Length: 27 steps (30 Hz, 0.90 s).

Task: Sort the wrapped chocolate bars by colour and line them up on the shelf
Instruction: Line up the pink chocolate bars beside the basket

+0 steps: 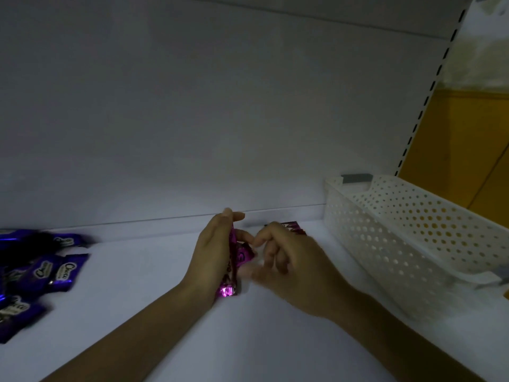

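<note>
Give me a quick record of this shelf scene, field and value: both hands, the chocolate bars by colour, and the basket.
left hand: holds the magenta bars on edge, mid shelf
right hand: fingers curled, close beside the magenta bars; grip unclear
purple bars: loose cluster at the left edge, not lined up
dark red bar: behind the right hand, near the back wall
basket: white, perforated, at the right
shelf: white

Glossy foil wrappers – pink bar point(230, 290); perforated plastic basket point(385, 238); matt shelf point(154, 285).
</note>
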Motion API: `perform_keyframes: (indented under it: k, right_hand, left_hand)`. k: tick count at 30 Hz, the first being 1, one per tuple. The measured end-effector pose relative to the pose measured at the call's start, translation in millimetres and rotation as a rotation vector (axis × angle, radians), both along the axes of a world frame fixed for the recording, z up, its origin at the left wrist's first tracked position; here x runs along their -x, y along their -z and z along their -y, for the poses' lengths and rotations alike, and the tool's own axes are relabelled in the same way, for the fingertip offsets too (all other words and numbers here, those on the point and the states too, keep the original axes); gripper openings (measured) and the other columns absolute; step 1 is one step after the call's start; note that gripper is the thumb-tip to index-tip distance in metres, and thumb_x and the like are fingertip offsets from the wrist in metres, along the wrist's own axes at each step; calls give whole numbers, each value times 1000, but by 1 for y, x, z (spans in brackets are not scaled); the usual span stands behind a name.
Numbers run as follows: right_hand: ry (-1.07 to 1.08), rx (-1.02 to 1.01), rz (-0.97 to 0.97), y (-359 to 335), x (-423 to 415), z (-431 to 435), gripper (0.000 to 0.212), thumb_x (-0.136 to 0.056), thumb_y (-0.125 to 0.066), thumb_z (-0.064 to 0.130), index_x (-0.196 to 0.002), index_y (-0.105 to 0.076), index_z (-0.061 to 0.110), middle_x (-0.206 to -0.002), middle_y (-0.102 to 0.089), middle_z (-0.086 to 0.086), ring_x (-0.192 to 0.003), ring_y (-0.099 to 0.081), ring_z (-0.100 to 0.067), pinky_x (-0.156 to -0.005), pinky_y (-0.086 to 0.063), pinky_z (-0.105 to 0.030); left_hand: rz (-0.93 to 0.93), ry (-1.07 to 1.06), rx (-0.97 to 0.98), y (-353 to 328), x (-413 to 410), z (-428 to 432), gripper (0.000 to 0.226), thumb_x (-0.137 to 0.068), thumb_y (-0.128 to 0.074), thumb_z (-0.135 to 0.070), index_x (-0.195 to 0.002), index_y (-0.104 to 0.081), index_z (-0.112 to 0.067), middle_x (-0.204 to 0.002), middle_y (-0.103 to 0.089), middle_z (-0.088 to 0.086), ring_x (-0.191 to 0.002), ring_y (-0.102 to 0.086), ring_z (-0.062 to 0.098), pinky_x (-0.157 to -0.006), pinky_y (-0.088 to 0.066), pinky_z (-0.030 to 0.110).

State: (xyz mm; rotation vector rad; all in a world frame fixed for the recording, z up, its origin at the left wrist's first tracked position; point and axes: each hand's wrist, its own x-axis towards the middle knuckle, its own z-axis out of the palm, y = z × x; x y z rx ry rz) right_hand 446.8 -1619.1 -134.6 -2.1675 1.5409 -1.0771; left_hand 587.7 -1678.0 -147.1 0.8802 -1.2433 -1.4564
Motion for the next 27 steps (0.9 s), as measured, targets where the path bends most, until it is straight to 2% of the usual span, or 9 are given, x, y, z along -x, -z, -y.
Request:
perform_keyframes:
  k: [3,7,10,12,14,17,20,22,27]
  right_hand:
    - [-114,83,-283,2,-17,-7,55,-64,-59,75,-106,-47,41,-75,-50,24,-62,-48,6,-52,-34,-9]
    - [-108,237,-367,4,-16,-3,23,-87,-61,38,-104,-64,22,-91,-64,8,-71,-55,-3,-63,-45,-19]
    - [1,240,-174,5,-8,4,15,-93,-56,24,-95,-68,16,-83,-64,8,-71,-55,-2,-64,-46,-19]
    - [67,191,-20,5,-2,8,11,-93,-57,18,-88,-67,16,-74,-60,14,-67,-57,-2,-63,-44,-14]
    - [122,87,107,6,3,10,13,-93,-58,14,-83,-64,21,-70,-62,13,-62,-61,-2,-58,-45,-12]
    - [145,-8,312,6,6,12,19,-93,-56,12,-76,-60,20,-65,-64,7,-51,-59,-5,-51,-45,-15]
    - [155,-91,515,0,11,13,19,-96,-53,15,-79,-61,13,-52,-62,-1,-40,-52,-13,-42,-42,-21]
    - [150,-148,618,-4,14,12,19,-97,-51,17,-84,-60,7,-49,-61,-4,-36,-51,-14,-39,-40,-20]
    - [87,-225,845,-13,14,11,16,-93,-56,21,-87,-62,7,-78,-74,-7,-59,-69,-22,-49,-53,-25]
  left_hand:
    - [-163,-15,-150,-5,-1,2,43,-98,-37,-48,-108,-62,-14,-69,-69,3,-62,-67,16,-55,-54,27]
    - [-245,6,-242,-9,-1,3,41,-98,-40,-48,-105,-62,-14,-69,-70,2,-59,-68,14,-48,-53,23]
    - [-114,46,-192,-4,-2,7,41,-91,-49,-53,-107,-61,-18,-85,-71,6,-70,-70,16,-56,-53,25]
    - [-8,127,-114,-3,-6,7,51,-74,-66,-50,-113,-57,-19,-90,-72,6,-77,-70,17,-64,-54,25]
    - [45,217,-49,-3,-10,8,64,-62,-74,-35,-121,-52,-22,-95,-73,2,-84,-71,16,-67,-53,20]
    - [35,276,-41,-3,-15,8,66,-66,-75,-11,-126,-49,-22,-109,-69,12,-93,-71,20,-67,-54,19]
    - [-9,242,-42,0,-14,8,51,-82,-64,5,-127,-50,-14,-103,-70,13,-81,-73,22,-58,-53,20]
    - [-10,228,-32,1,-13,7,42,-89,-58,2,-126,-50,-14,-99,-73,14,-72,-72,20,-53,-52,21]
    - [8,187,-8,0,-13,7,22,-97,-50,-19,-117,-56,-17,-82,-74,10,-43,-56,13,-36,-38,18]
